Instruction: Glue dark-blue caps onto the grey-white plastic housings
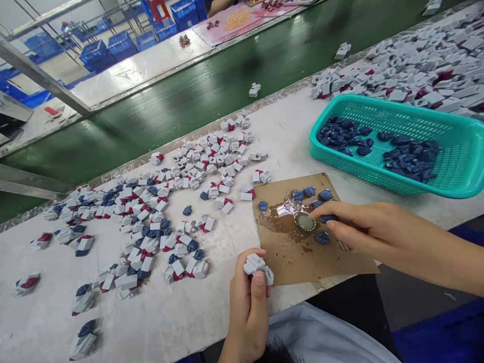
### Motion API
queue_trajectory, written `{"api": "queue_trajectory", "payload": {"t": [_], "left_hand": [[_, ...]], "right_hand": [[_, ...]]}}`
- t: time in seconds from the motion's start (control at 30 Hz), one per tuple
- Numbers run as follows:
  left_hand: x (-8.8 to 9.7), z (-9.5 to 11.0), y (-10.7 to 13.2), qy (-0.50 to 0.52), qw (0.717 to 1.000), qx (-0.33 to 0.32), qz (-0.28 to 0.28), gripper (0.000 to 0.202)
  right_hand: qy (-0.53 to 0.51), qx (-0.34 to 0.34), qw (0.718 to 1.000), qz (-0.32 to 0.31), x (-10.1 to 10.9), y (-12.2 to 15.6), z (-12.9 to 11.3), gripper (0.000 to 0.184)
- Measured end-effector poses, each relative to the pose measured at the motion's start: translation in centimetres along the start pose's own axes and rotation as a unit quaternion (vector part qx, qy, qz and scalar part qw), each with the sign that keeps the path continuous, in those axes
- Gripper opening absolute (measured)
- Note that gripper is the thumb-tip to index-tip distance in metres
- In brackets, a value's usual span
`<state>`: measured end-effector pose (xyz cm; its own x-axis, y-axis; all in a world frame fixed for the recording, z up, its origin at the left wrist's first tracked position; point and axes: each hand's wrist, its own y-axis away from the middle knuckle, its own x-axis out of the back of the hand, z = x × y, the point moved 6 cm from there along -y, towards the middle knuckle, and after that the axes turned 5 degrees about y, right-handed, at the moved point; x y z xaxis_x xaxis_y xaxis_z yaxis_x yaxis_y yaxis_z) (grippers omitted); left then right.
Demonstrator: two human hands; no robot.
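My left hand [247, 302] is closed round a small grey plastic piece [257, 266] near the table's front edge. My right hand [353, 224] reaches over a brown cardboard sheet [302, 257] and pinches a small dark blue part [328, 219] beside a round green cap [305, 222] that sits in a wet stain. Several more blue parts [309, 191] lie on the cardboard around the cap.
A teal basket [461, 166] with several blue parts stands at the right. Grey, red and blue pieces [159, 222] are scattered over the white table. A large heap of grey pieces [423, 70] lies behind the basket. A green conveyor belt [189, 96] runs along the far edge.
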<state>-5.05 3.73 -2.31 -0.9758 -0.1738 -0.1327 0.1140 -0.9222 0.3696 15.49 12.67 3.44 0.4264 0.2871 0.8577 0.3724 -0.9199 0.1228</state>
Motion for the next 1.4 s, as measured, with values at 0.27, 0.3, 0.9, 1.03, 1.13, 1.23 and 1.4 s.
{"api": "queue_trajectory", "payload": {"t": [0.27, 0.3, 0.9, 1.03, 1.13, 1.23, 1.4], "left_hand": [[0.0, 0.1, 0.0, -0.031, 0.999, 0.008, -0.009, 0.062], [0.0, 0.1, 0.0, -0.031, 0.999, 0.011, -0.011, 0.062], [0.0, 0.1, 0.1, -0.029, 0.999, 0.016, -0.012, 0.061], [0.3, -0.3, 0.2, -0.008, 1.0, 0.003, -0.002, 0.055], [0.2, -0.3, 0.1, -0.014, 1.0, 0.002, -0.013, 0.052], [-0.1, -0.2, 0.0, -0.024, 0.999, -0.01, -0.028, 0.053], [-0.6, -0.5, -0.1, 0.032, 0.996, 0.004, -0.081, 0.049]], "right_hand": [[-0.041, 0.016, 0.999, -0.015, -0.1, -1.1, 0.3, 0.035], [-0.039, 0.0, 0.999, -0.019, -0.2, -0.9, 0.4, 0.034], [-0.067, 0.098, 0.99, 0.075, -1.0, -0.6, 0.8, 0.022], [-0.005, 0.16, 0.977, 0.139, -1.1, -0.3, 1.0, 0.018], [0.078, 0.197, 0.965, 0.151, -1.7, 0.2, 1.1, 0.023], [0.138, 0.243, 0.951, 0.134, -2.4, 0.4, 0.7, 0.029], [0.075, 0.215, 0.962, 0.154, -0.5, 0.1, -0.6, 0.025]]}}
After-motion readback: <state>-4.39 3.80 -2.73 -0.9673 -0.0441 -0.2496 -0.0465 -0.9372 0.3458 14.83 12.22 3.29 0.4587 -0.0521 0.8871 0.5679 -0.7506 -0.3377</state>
